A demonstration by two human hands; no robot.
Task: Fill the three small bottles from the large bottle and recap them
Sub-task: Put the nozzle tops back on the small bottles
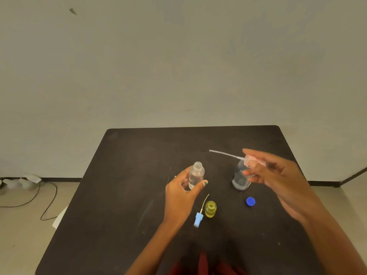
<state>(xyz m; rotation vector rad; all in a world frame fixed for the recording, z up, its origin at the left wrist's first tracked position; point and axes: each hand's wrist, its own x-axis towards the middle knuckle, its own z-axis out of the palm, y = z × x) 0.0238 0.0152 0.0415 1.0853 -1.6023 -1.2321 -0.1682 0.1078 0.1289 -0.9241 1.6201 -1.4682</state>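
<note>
My left hand grips a small clear bottle, uncapped and upright on the black table. My right hand pinches a pink spray cap whose long white tube points left, above the table. Behind my right fingers stands the larger clear bottle, open, with liquid in it. A small yellow bottle stands uncapped near the front. Beside it lies a light blue spray cap with its thin tube. A blue screw cap lies to the right.
The table's far edge meets a plain wall. On the floor to the left lie cables and a white power adapter. A white sheet pokes out by the table's left edge.
</note>
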